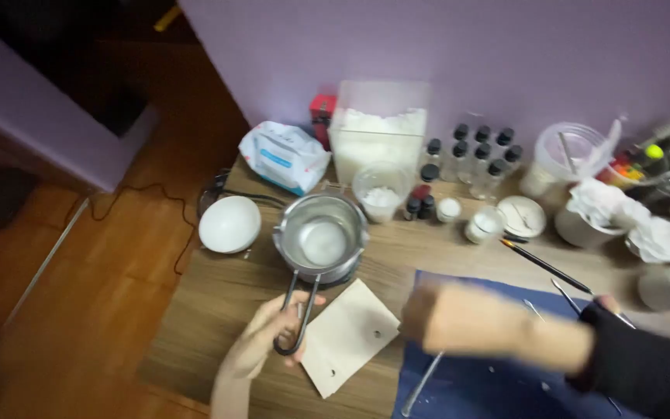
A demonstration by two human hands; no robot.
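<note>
Wooden tabletop [219,302] against a lilac wall, floorboards to the left. Nearest: left hand [269,335] closed round the wire handle of one steel pot [321,239], forearm rising from the bottom edge. Beside it, one pale card [348,336]. Right hand [428,314] blurred over a blue mat [490,388], black sleeve (grip cannot be told). Pot sits mid-table. Left of it, one white dome [229,223]. Behind: one clear cup [381,192], one tub of white flakes [379,128], roughly nine dark-capped bottles [474,151].
</note>
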